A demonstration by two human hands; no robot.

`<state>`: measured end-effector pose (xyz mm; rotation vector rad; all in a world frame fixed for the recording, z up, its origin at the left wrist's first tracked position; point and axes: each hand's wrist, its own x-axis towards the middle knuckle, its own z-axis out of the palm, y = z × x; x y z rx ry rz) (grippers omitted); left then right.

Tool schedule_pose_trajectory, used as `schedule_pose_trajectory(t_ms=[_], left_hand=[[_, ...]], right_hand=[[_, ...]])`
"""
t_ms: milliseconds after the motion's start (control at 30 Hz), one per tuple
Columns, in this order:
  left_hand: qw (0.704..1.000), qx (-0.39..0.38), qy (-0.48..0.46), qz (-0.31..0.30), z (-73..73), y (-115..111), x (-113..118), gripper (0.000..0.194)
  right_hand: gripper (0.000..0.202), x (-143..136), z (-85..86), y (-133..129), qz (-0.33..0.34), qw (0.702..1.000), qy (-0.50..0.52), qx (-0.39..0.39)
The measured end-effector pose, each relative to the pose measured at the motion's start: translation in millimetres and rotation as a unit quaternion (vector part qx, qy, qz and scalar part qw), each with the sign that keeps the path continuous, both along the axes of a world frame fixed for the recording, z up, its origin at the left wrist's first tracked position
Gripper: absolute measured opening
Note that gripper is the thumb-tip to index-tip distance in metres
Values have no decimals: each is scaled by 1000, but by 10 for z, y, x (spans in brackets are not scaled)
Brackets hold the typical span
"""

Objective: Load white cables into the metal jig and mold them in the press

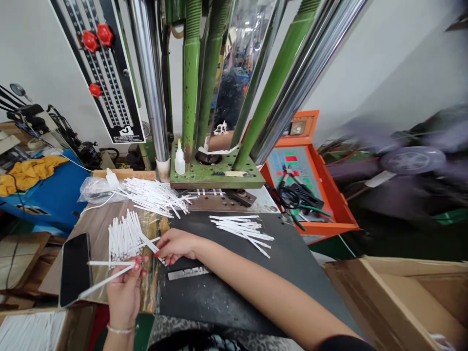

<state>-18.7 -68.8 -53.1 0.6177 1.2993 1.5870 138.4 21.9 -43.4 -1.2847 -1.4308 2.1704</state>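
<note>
My left hand (126, 287) is closed on two thin white strips (106, 281), which stick out to the left from between its thumb and fingers. Close by on the right, my right hand (178, 246) pinches another white strip (149, 243) near its lower end. Behind both hands lies a spread of similar white strips (122, 236) on the wooden board. Just below my right hand, a slotted metal bar (188, 273) rests on the black mat. Part of that bar is hidden by my right forearm.
A green press (219, 175) rises behind the mat, with a white squeeze bottle (179, 161) on its base. More strips lie in a heap (153, 195) and on the black mat (241, 229). A phone (75, 270) lies at left. An orange control box (321, 195) and a cardboard box (395, 292) stand right.
</note>
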Motion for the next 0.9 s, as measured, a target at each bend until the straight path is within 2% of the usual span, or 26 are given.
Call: schedule_pose_trajectory(t_ms=[100,167,300,433,567,667,700,767,800,833,900], left_hand=[[999,16,-14,38,-76,7,1,49],[998,9,-21,53,-103,8,-33,49],[999,17,33,33,-175,-14,-106,39],[977,85,194,-27,-244,-78,-120,25],[906,168,374,-106,-244,-156,-5,6],[849,251,443,-145,-238,-167,196,11],[829,280,457,-157,-240,-158,276,12],[786,329,490,-184,-245,-130,431,16],[763,341,510,-204,-246,-114,499,17],[742,346,529,-222,-244,-100,555,19],[716,341,554,-255,-231,-83,631,23]], right_hand=[[11,-165,40,91,0,989,-40,146],[13,-234,60,141,-7,975,-62,212],[15,-150,66,150,-22,974,-70,216],[13,97,25,99,11,989,-44,139],[17,383,-9,67,27,999,11,40],[4,660,-25,-30,-7,997,68,42],[7,761,-34,-95,-17,995,87,55],[20,962,-63,-278,-46,987,97,119],[23,1053,-85,-388,-66,978,83,180],[23,1135,-113,-501,-81,960,62,260],[20,1261,-190,-712,-81,896,16,437]])
